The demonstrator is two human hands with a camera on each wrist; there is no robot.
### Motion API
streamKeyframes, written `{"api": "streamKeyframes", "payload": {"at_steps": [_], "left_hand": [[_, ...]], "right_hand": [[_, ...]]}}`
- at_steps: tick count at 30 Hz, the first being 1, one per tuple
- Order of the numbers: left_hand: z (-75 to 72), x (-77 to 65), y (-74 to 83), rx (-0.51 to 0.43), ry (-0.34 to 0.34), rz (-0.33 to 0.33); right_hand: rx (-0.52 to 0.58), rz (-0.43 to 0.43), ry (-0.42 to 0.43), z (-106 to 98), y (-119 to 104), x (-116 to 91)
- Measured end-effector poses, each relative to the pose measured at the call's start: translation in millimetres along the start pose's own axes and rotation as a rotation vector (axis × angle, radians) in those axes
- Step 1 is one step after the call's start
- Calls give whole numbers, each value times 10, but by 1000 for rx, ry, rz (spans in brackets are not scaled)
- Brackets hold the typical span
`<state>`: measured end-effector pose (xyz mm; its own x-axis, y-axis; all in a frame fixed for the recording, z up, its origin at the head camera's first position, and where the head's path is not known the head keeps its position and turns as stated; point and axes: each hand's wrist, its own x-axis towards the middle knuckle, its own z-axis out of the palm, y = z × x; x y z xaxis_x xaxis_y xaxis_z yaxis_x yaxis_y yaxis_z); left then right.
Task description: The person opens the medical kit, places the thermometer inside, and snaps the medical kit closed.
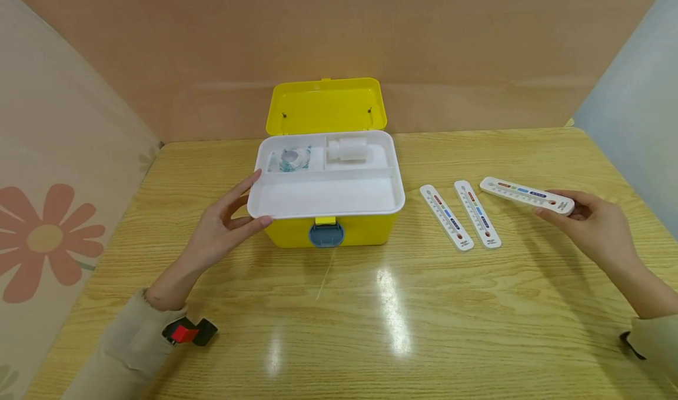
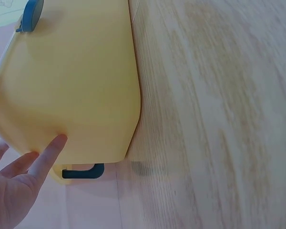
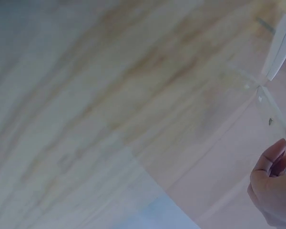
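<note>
My left hand [image 1: 216, 235] touches the left front corner of a yellow box [image 1: 365, 230] with nearly straight fingers, its thumb near the front rim. In the left wrist view, fingertips of that hand [image 2: 19, 191] rest against the box's yellow side [image 2: 81, 86]. The box's lid [image 1: 325, 106] stands open behind a white compartment tray [image 1: 328, 194]. My right hand [image 1: 601, 229] pinches the near end of a white thermometer [image 1: 521, 193], tilted right of two others. Those two, a left thermometer [image 1: 445, 216] and a middle thermometer [image 1: 477, 212], lie on the table beside the box.
A clear packet [image 1: 289, 159] lies in the tray's back left compartment. The back right one holds a small white bottle [image 1: 348, 149]. A grey latch [image 1: 326, 235] hangs on the box front. The wooden table [image 1: 339, 317] meets a wall [image 1: 450, 53] at the back.
</note>
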<state>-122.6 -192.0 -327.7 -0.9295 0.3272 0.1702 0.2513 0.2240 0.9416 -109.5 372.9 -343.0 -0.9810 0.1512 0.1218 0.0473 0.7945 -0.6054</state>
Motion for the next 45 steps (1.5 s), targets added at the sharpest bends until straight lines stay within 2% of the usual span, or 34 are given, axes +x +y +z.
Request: {"api": "streamKeyframes", "payload": {"at_steps": [10,17,23,37,45], "left_hand": [[4,-2,-2,-8,-3,9],[5,-5,-7,-1,-2,13],[4,-4,-12,-4,0,8],[4,-5,-2,1,4,-11],[1,-7,3,-2,2,-14]], "right_hand": [[70,67,13,-34,-65,-10],[264,53,-9,-42,-143,-32],[375,72,-48,-51,-274,-48],[542,11,-29,-31,-511,-59],[799,-88,-22,-13,-647,-90]]}}
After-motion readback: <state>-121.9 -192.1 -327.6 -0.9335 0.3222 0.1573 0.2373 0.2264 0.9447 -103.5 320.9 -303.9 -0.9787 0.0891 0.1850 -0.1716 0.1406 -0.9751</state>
